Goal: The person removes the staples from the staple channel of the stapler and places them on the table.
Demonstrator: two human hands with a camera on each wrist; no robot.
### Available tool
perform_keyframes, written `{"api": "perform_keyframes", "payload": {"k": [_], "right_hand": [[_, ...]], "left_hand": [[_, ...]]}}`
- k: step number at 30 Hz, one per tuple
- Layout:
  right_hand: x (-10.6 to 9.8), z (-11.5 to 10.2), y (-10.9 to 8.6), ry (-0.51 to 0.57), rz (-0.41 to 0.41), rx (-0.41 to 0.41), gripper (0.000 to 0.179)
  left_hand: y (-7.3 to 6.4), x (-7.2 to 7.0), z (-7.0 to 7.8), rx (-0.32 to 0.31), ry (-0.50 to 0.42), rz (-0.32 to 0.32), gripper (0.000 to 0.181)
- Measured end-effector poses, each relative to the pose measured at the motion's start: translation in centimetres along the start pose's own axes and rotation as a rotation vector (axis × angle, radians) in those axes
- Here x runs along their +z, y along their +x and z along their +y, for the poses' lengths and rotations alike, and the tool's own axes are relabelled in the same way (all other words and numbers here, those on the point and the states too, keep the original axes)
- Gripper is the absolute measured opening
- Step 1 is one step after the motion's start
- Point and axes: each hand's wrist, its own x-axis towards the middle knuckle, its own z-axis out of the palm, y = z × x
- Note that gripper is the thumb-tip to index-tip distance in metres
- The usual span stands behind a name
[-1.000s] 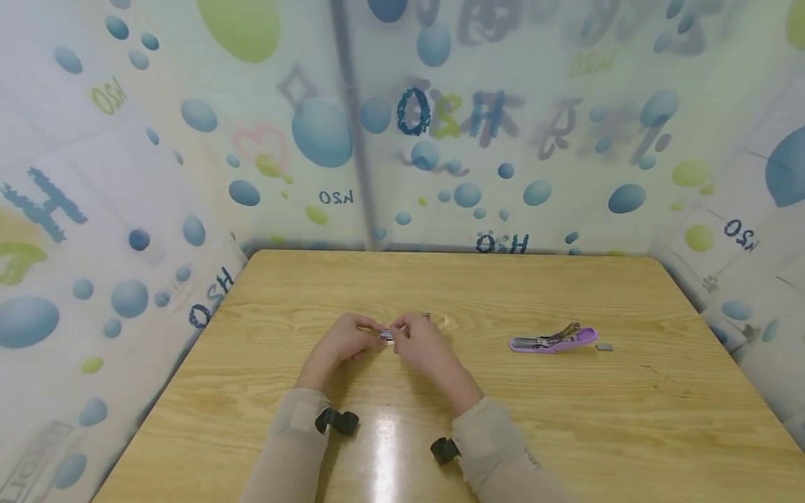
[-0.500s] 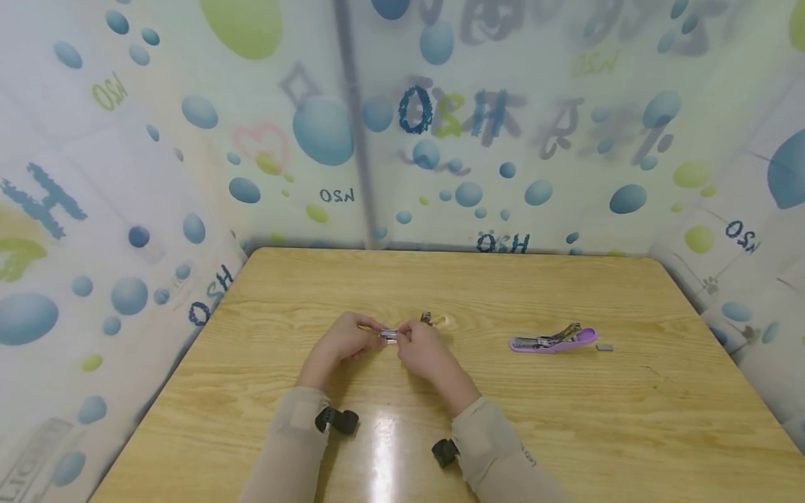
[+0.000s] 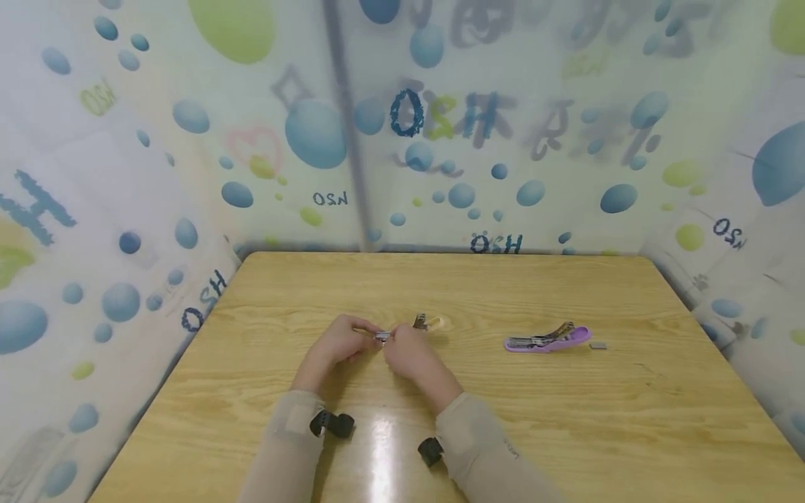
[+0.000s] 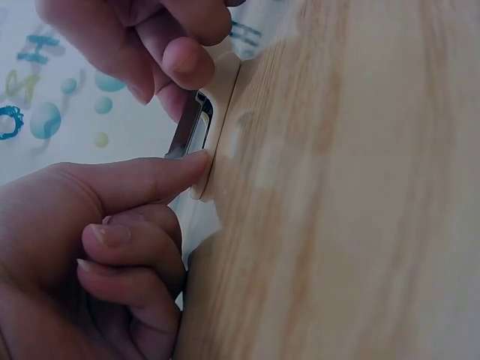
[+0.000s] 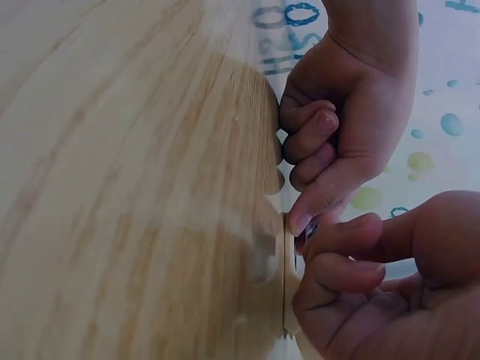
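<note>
A cream stapler (image 3: 435, 324) lies on the table with its top swung up and its metal staple channel (image 4: 191, 127) bared. My left hand (image 3: 342, 340) pinches its front end, thumb and forefinger at the tip of the base. My right hand (image 3: 411, 353) has its fingers curled at the channel, over the stapler's middle. Whether a staple strip sits between those fingertips is hidden. In the right wrist view, the left hand (image 5: 349, 105) and right hand (image 5: 367, 285) meet over the stapler's edge.
To the right lies a purple stapler (image 3: 547, 340), also opened up. A small grey staple strip (image 3: 598, 346) rests beside its rear end. The wooden table (image 3: 302, 279) backs onto a wall with a bubble pattern.
My right hand drew slightly right from the channel, baring more of it, then came back left over it. My left hand keeps its pinch. The head view has shifted a little.
</note>
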Motion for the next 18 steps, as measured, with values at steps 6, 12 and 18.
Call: {"api": "perform_keyframes", "payload": {"k": [6,12,18], "right_hand": [[0.25,-0.30,0.21,0.027,0.018,0.037,0.037],[0.09,-0.03,0.12,0.068,0.053,0.021,0.035],[0.73,-0.38,0.17,0.111,0.071,-0.025,0.030]], "left_hand": [[-0.15,-0.16,-0.22,-0.009,-0.005,-0.003,0.031],[-0.13,-0.19,-0.20,-0.002,-0.012,-0.009,0.030],[-0.14,-0.03,-0.08,-0.015,-0.015,0.003,0.027]]}}
